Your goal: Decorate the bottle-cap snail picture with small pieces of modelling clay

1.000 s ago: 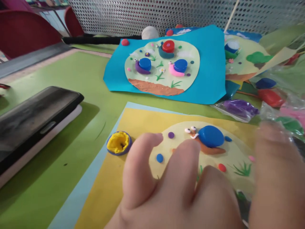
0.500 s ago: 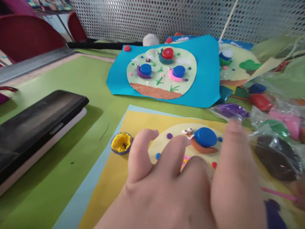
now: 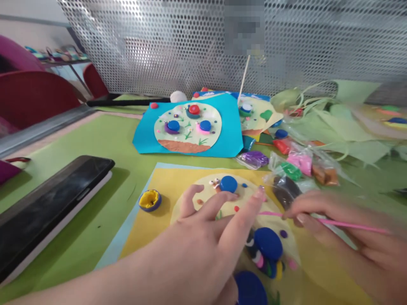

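Right hand [image 3: 337,231], at 3 o'clock, now pinches a pink stick [image 3: 349,225]. Left hand [image 3: 203,241] stays spread on the disc [image 3: 203,192], empty.

The left hand [image 3: 203,237] fills the lower middle of the frame. It is bare, and a bare forearm [image 3: 95,279] runs from it to the lower left edge. The right hand [image 3: 343,228], at lower right, is also bare and smeared by motion blur. The fingernails [image 3: 261,193] look short; finer detail is unclear.
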`<state>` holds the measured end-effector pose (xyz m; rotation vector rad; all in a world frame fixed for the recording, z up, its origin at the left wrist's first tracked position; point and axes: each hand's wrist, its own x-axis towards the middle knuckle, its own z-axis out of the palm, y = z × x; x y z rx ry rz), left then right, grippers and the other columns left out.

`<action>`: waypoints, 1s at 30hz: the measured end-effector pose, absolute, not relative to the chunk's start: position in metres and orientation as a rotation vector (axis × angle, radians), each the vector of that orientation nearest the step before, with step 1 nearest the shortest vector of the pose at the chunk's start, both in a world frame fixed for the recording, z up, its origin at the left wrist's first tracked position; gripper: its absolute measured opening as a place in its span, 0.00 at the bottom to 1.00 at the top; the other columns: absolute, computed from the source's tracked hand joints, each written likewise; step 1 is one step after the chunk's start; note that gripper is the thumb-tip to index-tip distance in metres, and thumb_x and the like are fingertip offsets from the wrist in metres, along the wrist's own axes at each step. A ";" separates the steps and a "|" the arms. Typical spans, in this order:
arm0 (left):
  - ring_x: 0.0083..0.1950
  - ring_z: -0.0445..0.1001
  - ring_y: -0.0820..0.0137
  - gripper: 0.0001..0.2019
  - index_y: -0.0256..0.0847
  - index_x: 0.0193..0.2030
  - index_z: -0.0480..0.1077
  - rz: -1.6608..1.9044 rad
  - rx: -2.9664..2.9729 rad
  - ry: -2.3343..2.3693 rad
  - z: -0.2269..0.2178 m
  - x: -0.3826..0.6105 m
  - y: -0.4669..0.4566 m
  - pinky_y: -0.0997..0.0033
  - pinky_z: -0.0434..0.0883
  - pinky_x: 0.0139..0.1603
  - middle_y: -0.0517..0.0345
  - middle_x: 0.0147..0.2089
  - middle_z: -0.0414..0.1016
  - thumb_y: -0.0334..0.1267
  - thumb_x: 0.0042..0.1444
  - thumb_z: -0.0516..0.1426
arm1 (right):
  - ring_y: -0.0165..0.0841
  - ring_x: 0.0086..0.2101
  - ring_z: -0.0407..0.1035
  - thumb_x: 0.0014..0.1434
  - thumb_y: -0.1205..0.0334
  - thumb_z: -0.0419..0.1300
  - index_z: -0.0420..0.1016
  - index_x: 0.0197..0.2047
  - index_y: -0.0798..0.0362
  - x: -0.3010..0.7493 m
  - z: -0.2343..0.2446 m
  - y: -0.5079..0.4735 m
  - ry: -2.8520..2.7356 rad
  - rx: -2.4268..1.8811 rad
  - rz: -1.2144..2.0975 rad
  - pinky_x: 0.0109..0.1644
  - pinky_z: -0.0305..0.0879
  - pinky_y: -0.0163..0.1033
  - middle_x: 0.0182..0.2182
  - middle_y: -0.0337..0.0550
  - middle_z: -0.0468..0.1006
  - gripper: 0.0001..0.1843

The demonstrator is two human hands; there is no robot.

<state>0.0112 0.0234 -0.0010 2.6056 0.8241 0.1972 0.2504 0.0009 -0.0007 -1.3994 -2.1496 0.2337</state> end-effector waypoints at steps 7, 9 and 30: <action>0.66 0.49 0.55 0.44 0.44 0.64 0.19 0.182 2.615 0.823 -0.001 0.014 0.027 0.32 0.39 0.59 0.48 0.56 0.68 0.27 0.48 0.47 | 0.31 0.29 0.71 0.62 0.63 0.49 0.67 0.32 0.46 0.246 0.014 0.008 -2.117 -1.343 0.347 0.30 0.68 0.33 0.28 0.38 0.74 0.08; 0.65 0.50 0.55 0.45 0.46 0.64 0.17 0.165 2.612 0.833 0.000 0.014 0.027 0.32 0.39 0.59 0.50 0.56 0.68 0.26 0.48 0.47 | 0.31 0.30 0.71 0.63 0.64 0.48 0.66 0.33 0.47 0.247 0.013 0.008 -2.103 -1.353 0.352 0.32 0.68 0.33 0.29 0.39 0.74 0.09; 0.67 0.47 0.59 0.51 0.45 0.62 0.12 0.202 2.539 0.855 0.004 0.016 0.026 0.36 0.34 0.62 0.51 0.60 0.64 0.23 0.41 0.48 | 0.30 0.32 0.70 0.63 0.60 0.54 0.71 0.38 0.56 0.246 0.012 0.012 -1.978 -1.403 0.421 0.36 0.70 0.40 0.34 0.40 0.74 0.09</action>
